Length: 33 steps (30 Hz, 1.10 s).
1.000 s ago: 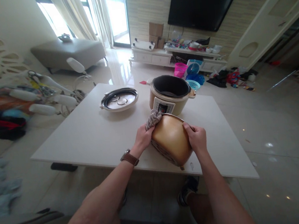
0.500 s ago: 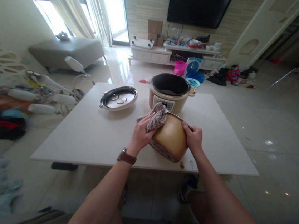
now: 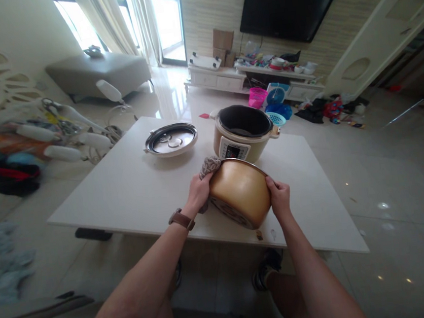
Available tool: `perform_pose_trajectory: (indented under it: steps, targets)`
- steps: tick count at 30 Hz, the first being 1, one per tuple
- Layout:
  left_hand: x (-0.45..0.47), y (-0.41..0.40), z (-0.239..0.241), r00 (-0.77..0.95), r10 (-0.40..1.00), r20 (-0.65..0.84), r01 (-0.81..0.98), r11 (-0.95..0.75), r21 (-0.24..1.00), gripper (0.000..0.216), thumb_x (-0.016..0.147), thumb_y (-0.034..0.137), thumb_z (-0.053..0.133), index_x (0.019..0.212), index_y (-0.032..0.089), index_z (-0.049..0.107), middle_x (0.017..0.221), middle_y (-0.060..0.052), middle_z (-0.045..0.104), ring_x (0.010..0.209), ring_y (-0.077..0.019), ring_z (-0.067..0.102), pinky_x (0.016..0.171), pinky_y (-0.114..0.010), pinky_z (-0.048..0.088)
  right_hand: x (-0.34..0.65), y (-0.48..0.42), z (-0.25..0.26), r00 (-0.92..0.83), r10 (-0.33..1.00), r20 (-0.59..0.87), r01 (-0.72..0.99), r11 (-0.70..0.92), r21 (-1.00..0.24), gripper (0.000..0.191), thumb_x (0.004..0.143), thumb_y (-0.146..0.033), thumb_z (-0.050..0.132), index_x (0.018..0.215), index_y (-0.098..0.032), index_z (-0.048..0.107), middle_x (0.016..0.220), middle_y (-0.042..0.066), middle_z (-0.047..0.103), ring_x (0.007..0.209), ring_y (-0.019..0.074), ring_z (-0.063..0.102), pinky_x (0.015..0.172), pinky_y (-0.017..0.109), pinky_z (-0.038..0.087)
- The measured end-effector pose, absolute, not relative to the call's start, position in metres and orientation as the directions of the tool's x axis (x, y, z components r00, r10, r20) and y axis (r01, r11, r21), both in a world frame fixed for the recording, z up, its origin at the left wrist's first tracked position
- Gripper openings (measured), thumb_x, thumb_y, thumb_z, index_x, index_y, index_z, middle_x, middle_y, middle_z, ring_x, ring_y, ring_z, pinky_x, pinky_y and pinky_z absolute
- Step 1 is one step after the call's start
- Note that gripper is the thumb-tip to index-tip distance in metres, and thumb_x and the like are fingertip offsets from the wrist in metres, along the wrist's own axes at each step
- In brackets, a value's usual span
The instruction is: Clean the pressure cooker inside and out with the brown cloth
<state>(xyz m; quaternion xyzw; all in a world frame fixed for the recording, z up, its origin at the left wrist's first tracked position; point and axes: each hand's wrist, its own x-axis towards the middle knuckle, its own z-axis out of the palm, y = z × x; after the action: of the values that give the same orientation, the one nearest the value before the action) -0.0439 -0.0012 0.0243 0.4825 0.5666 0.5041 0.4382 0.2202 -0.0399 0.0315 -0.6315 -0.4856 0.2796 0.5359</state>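
A gold-coloured inner pot [image 3: 241, 190] is tilted on its side above the front of the white table [image 3: 116, 195], its base turned toward me. My right hand [image 3: 279, 194] grips its rim on the right. At the pot's left rim, my left hand [image 3: 199, 191] is closed on a grey-brown patterned cloth [image 3: 209, 165], which is pressed against the pot. Just behind stands the pressure cooker body [image 3: 243, 134], uncovered, with a dark inside and a control panel in front. Its round lid [image 3: 171, 140] lies upside down to the left.
A light-blue basket [image 3: 276, 118] and a pink basket [image 3: 257, 96] are beyond the table. Lamp arms with white shades [image 3: 93, 141] rise at the left. A small brown object [image 3: 259, 235] lies at the table's front edge.
My left hand has slid the cloth from the pot's upper side leftward to its left rim. More of the pot's gold side now shows, while my right hand still holds the rim.
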Motion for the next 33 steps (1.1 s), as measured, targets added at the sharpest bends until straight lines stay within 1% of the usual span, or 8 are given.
perform_pose_trajectory:
  steps: [3,7,10,15,17,20,23,33]
  targets:
    - [-0.045,-0.008,0.034,-0.119,0.983,0.141,0.230,-0.111,0.967,0.035,0.091,0.044,0.062,0.095,0.015,0.082,0.098,-0.009,0.082,0.101,-0.0337,0.073,0.093,-0.042,0.055,0.220,-0.038,0.026,0.364,0.921,0.140,0.301,0.026,-0.953,0.070,0.072,-0.085,0.063,0.050,-0.026,0.032,0.053,-0.006,0.024,0.054,0.0084,0.020,0.049,0.028,0.016]
    - [-0.051,-0.016,0.042,0.076,0.892,0.445,0.272,-0.448,0.852,0.040,0.092,0.039,0.068,0.125,0.020,0.080,0.134,-0.011,0.077,0.132,-0.0344,0.066,0.117,-0.048,0.048,0.222,-0.034,0.019,0.338,0.935,0.106,0.313,-0.005,-0.950,0.072,0.071,-0.090,0.059,0.050,-0.027,0.032,0.053,-0.006,0.025,0.054,0.0086,0.021,0.050,0.029,0.017]
    - [-0.055,-0.017,0.044,0.160,0.813,0.560,0.276,-0.582,0.765,0.047,0.091,0.037,0.071,0.135,0.021,0.075,0.148,-0.011,0.068,0.144,-0.0330,0.060,0.125,-0.050,0.043,0.222,-0.034,0.024,0.316,0.940,0.125,0.331,0.014,-0.943,0.072,0.073,-0.091,0.058,0.052,-0.025,0.038,0.055,-0.006,0.031,0.057,0.0100,0.027,0.052,0.028,0.023]
    - [-0.056,-0.018,0.044,0.169,0.810,0.562,0.324,-0.584,0.744,0.047,0.093,0.034,0.070,0.138,0.023,0.074,0.151,-0.012,0.066,0.145,-0.0328,0.059,0.125,-0.053,0.044,0.213,-0.042,0.048,0.266,0.942,0.207,0.348,0.106,-0.932,0.055,0.081,-0.073,0.066,0.069,-0.019,0.060,0.064,-0.003,0.052,0.066,0.0138,0.044,0.061,0.026,0.036]
    - [-0.054,-0.022,0.045,0.193,0.798,0.570,0.345,-0.600,0.722,0.047,0.092,0.033,0.070,0.138,0.024,0.074,0.152,-0.011,0.065,0.146,-0.0331,0.057,0.125,-0.054,0.044,0.209,-0.046,0.054,0.269,0.939,0.213,0.313,0.124,-0.942,0.049,0.081,-0.066,0.069,0.075,-0.019,0.064,0.067,-0.002,0.055,0.067,0.0138,0.046,0.062,0.026,0.038]
    - [-0.048,-0.028,0.047,0.235,0.767,0.597,0.357,-0.640,0.681,0.048,0.090,0.031,0.072,0.138,0.025,0.073,0.154,-0.010,0.063,0.148,-0.0341,0.055,0.125,-0.055,0.044,0.205,-0.048,0.053,0.370,0.912,0.176,0.274,0.074,-0.959,0.054,0.083,-0.068,0.068,0.062,-0.021,0.053,0.059,-0.005,0.041,0.060,0.0114,0.035,0.054,0.026,0.030]
    - [-0.044,-0.031,0.048,0.263,0.758,0.597,0.346,-0.652,0.675,0.051,0.089,0.031,0.072,0.141,0.026,0.072,0.156,-0.009,0.062,0.150,-0.0341,0.053,0.125,-0.056,0.044,0.203,-0.048,0.047,0.475,0.868,0.146,0.310,-0.010,-0.951,0.064,0.081,-0.076,0.068,0.054,-0.023,0.043,0.054,-0.007,0.030,0.056,0.0099,0.026,0.050,0.028,0.022]
    - [-0.046,-0.020,0.047,0.193,0.845,0.499,0.251,-0.534,0.807,0.051,0.088,0.035,0.073,0.137,0.023,0.075,0.152,-0.010,0.065,0.143,-0.0328,0.060,0.125,-0.051,0.044,0.203,-0.049,0.040,0.509,0.846,0.156,0.297,-0.003,-0.955,0.065,0.078,-0.077,0.070,0.053,-0.023,0.045,0.054,-0.006,0.032,0.055,0.0096,0.028,0.048,0.027,0.022]
